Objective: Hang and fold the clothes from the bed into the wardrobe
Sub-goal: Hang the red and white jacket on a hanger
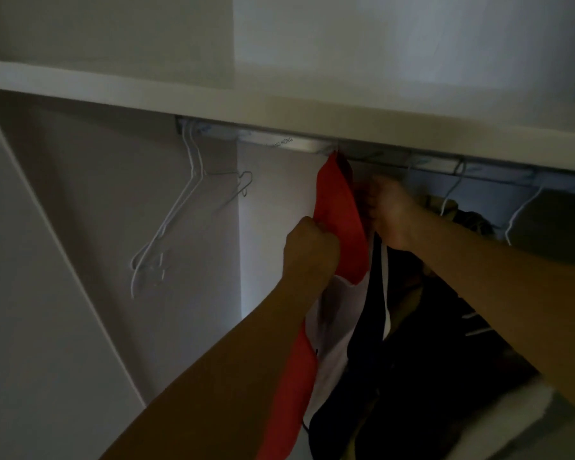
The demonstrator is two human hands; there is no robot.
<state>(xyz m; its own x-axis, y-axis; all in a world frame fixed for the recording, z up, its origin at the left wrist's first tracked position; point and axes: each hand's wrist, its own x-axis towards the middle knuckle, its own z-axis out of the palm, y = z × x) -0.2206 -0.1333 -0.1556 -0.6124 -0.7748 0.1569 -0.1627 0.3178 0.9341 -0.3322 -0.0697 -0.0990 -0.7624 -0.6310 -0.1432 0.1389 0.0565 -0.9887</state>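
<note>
While hanging under the rail (pixel 299 143), the red garment (pixel 341 224) sits pinched between both hands' fingers (pixel 316 229).

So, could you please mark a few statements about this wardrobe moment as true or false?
1. The left hand grips the red garment. True.
2. The empty hangers hang to the right of the red garment. False: they hang to its left, near the rail's end.
3. The right hand rests on the shelf. False: it reaches below the shelf, beside the garment.
4. Dark clothes hang to the right of the red garment. True.
5. The rail sits under the shelf. True.
</note>
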